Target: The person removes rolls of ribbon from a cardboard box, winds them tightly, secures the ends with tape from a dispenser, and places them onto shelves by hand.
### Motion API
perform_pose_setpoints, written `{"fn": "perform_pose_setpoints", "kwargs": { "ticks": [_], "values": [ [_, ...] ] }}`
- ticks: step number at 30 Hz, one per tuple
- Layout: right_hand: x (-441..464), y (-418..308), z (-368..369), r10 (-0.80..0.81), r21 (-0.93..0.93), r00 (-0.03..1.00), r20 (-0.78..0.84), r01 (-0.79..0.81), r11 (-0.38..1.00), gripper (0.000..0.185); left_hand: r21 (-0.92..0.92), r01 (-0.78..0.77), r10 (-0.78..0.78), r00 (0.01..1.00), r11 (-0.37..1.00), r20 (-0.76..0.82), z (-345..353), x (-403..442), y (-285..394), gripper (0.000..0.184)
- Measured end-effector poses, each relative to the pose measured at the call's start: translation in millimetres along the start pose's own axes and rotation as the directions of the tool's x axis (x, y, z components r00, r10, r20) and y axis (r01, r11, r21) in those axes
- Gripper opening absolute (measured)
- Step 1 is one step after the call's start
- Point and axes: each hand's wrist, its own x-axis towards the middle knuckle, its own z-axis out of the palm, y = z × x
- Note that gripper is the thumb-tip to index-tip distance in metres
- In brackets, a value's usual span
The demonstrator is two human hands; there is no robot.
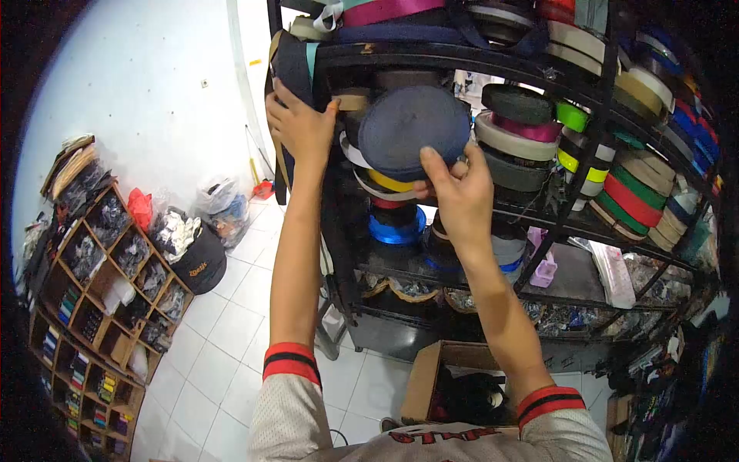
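A large dark navy roll of webbing (414,127) is tilted toward me in front of the middle shelf. My right hand (459,185) grips its lower right edge, thumb on the flat face and fingers behind. At the left end of the rack, my left hand (302,127) lies with fingers spread against a hanging dark strap (292,68), with the thumb apart from them. Behind and below the navy roll are stacked rolls, including a yellow roll (391,182) and a blue roll (397,225).
The black metal rack (462,52) holds many webbing rolls, including a green roll (571,116). On the floor are a cardboard box (423,381), a black bin (198,266) and a plastic bag (223,204). A wooden cubby shelf (108,308) stands left.
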Motion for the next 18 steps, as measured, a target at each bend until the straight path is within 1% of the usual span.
{"fn": "perform_pose_setpoints", "kwargs": {
  "ticks": [1,2,3,4,5,7,8,11,12,15,16,18],
  "values": [
    [-1,0,-2,-0.020,-0.006,1.000,-0.001,0.020,1.000,0.060,0.020,0.011,-0.011,1.000,1.000,0.000,9,2,-1,0.103],
    [-4,-6,-6,0.020,-0.015,0.998,0.052,-0.019,1.000,0.051,0.039,0.020,-0.020,1.000,0.999,0.000,18,4,-3,0.108],
    [-5,-5,-7,0.021,0.004,0.998,0.053,-0.021,1.000,0.049,0.057,0.027,-0.027,1.000,0.998,-0.003,24,7,-3,0.114],
    [-6,-3,-7,0.021,0.022,0.998,0.055,-0.022,1.000,0.046,0.126,0.038,-0.036,0.999,0.991,-0.015,30,10,-4,0.118],
    [-8,-2,-7,0.024,0.038,0.998,0.058,-0.026,0.999,0.043,0.128,0.043,-0.041,0.999,0.991,-0.016,35,13,-6,0.117],
    [-10,-2,-8,0.025,0.017,0.998,0.059,-0.026,0.999,0.044,0.134,0.056,-0.056,0.998,0.989,-0.007,41,15,-10,0.116],
    [-11,-2,-7,0.035,0.017,0.997,0.062,-0.036,0.999,0.044,0.167,0.038,-0.032,0.999,0.985,-0.039,43,14,-12,0.112],
    [-12,-1,-5,0.059,0.015,0.996,0.061,-0.060,0.998,0.044,0.114,-0.004,0.002,1.000,0.993,0.013,42,18,-22,0.107],
    [-11,-1,-3,0.066,0.017,0.996,0.062,-0.067,0.998,0.045,0.111,-0.020,0.018,1.000,0.994,0.011,40,19,-24,0.103],
    [-6,-1,4,0.086,0.111,0.992,0.094,-0.096,0.989,0.048,0.071,-0.094,0.093,0.995,0.993,0.028,37,25,-34,0.100],
    [-4,1,6,0.151,0.111,0.985,0.085,-0.160,0.981,0.049,0.062,-0.124,0.121,0.992,0.990,0.044,31,26,-34,0.098],
    [6,2,15,0.225,0.200,0.965,0.133,-0.248,0.948,0.054,0.052,-0.125,0.120,0.989,0.991,0.090,26,28,-35,0.097]
  ]
}}
